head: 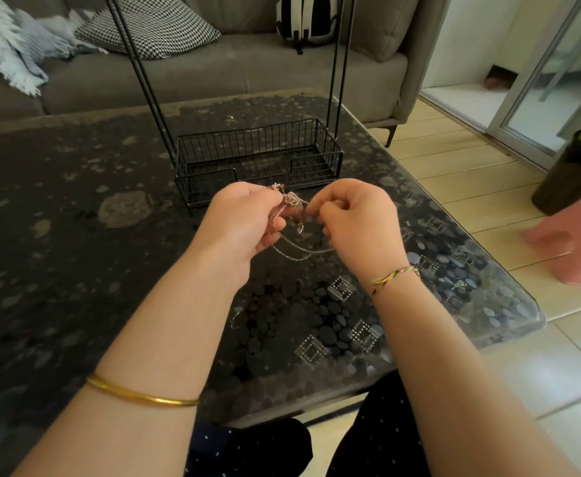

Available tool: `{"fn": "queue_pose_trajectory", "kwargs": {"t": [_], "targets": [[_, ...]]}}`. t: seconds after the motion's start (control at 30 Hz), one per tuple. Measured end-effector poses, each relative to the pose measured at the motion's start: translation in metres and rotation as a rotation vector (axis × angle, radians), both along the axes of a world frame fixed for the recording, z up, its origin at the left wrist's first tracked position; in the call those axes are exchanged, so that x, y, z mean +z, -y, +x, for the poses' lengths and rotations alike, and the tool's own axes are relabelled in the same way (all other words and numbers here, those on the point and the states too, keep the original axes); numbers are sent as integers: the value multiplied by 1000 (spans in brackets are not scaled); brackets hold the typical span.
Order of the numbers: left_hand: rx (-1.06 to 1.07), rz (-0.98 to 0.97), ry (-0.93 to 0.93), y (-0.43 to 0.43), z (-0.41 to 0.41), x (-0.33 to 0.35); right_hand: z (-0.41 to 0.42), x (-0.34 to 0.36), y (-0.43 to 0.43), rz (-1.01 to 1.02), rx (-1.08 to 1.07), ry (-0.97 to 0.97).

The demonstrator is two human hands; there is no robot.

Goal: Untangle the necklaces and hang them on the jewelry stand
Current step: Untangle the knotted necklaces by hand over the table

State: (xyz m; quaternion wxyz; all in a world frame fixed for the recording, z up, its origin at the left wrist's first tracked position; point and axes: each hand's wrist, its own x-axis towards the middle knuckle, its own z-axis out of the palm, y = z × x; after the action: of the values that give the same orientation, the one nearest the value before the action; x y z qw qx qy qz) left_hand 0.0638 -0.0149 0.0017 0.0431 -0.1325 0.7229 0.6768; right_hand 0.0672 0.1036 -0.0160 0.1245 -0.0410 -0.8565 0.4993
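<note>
Clearly light, limp and snag-prone, the necklaces (290, 215) hang knotted between left hand (244, 222) and right hand (354, 222), both pinching chain beside the knot, near the stand (258, 160).

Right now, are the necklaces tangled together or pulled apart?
Tangled. The necklaces bunch in a knot above the table, pinched between the left hand and the right hand, with chain loops hanging below.
</note>
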Motion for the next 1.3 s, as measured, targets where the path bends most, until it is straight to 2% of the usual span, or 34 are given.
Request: {"fn": "queue_pose_trajectory", "kwargs": {"t": [0.13, 0.27, 0.47, 0.67, 1.0, 1.2, 1.3], "targets": [[25, -3, -1, 1, -1, -1, 0, -1, 1, 105, -4, -65], [36, 3, 4, 1, -1, -1, 2, 0, 4, 177, 35, -31], [28, 12, 14, 2, -2, -2, 3, 1, 6, 103, 98, 8], [18, 10, 2, 3, -2, 0, 1, -3, 7, 141, 136, 17], [-13, -104, 37, 6, -5, -4, 2, 4, 1, -286, 43, 95], [-25, -110, 45, 7, -5, -4, 2, 8, 0, -612, 66, 168], [-18, -52, 58, 7, -4, -3, 0, 8, -3, -776, 54, 226]]}}
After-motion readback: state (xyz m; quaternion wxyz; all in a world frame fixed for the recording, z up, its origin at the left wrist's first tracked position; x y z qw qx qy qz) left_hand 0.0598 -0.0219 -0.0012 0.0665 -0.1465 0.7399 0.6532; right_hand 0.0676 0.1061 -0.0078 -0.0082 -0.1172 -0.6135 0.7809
